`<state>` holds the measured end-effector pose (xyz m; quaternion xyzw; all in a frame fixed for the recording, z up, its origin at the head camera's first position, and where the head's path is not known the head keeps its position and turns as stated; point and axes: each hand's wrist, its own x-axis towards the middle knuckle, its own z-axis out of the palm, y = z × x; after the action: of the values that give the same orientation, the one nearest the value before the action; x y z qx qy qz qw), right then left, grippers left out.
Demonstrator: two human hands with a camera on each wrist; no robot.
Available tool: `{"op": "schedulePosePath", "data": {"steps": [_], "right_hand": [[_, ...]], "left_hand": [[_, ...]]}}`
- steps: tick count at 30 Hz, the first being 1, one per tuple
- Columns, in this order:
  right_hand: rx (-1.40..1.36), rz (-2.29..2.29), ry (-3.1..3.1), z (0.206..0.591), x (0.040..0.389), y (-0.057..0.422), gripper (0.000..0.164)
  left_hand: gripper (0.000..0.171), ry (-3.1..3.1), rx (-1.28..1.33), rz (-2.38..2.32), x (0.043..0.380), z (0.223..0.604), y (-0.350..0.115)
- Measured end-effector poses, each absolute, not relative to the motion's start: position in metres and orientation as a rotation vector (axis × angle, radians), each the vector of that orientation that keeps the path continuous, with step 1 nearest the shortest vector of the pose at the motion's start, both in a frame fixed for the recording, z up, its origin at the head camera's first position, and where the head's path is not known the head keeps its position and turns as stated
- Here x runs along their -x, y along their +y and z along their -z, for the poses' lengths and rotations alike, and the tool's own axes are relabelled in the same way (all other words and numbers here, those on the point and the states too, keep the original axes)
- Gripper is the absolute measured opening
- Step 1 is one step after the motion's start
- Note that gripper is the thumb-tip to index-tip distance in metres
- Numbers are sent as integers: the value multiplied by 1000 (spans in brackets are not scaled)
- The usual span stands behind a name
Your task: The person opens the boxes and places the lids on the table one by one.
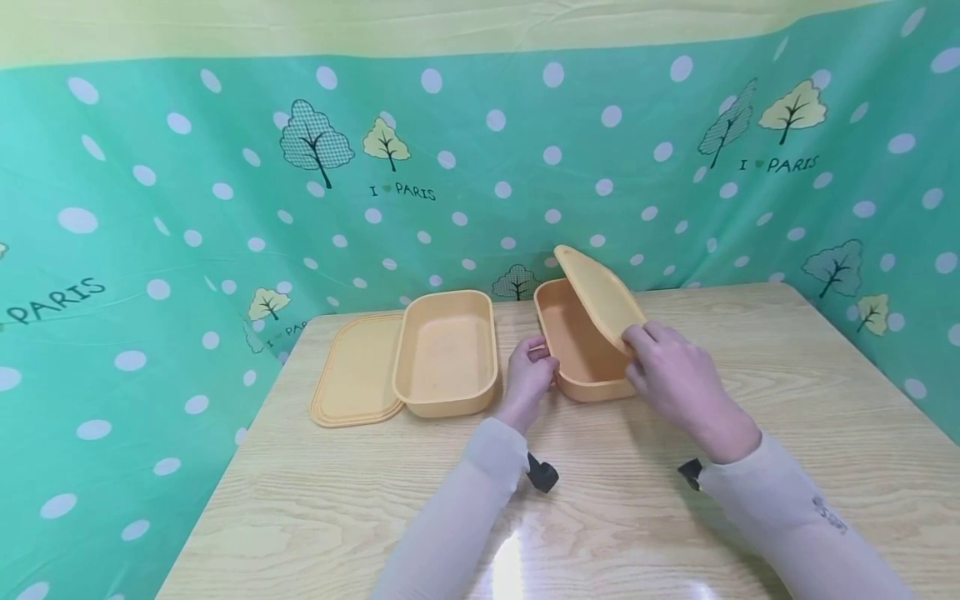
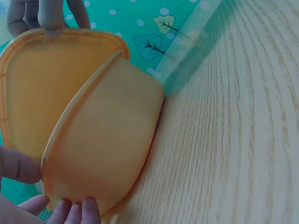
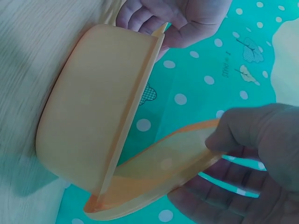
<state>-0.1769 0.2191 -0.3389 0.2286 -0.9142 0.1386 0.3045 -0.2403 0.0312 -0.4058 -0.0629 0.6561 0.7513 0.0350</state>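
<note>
A rectangular yellow-orange plastic box (image 1: 588, 389) stands at the back of the table, right of centre. My left hand (image 1: 529, 379) holds its left side, with thumb and fingers (image 2: 88, 211) against the rim and outer wall. Over the box's right part a matching lid (image 1: 609, 300) is held tilted, leaving the left of the opening uncovered. My right hand (image 1: 675, 375) pinches the lid's near edge between thumb and fingers. In the right wrist view, the lid's far end (image 3: 105, 211) lies close against the box rim; whether it touches cannot be told.
To the left stands a second uncovered box (image 1: 446, 408) of the same kind. Its left side borders a flat lid (image 1: 358, 371) lying on the wooden table (image 1: 360, 508). Behind the table hangs a green dotted cloth (image 1: 465, 133). Dark straps (image 1: 542, 473) show at both wrists.
</note>
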Motion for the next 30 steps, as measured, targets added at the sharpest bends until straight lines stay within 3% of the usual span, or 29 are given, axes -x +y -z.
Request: {"op": "schedulePosePath", "data": {"steps": [30], "right_hand": [[-422,-546,-2357,337,174,227,25]], "left_hand": [[52,2028,201,-2283,242,407,31]]}}
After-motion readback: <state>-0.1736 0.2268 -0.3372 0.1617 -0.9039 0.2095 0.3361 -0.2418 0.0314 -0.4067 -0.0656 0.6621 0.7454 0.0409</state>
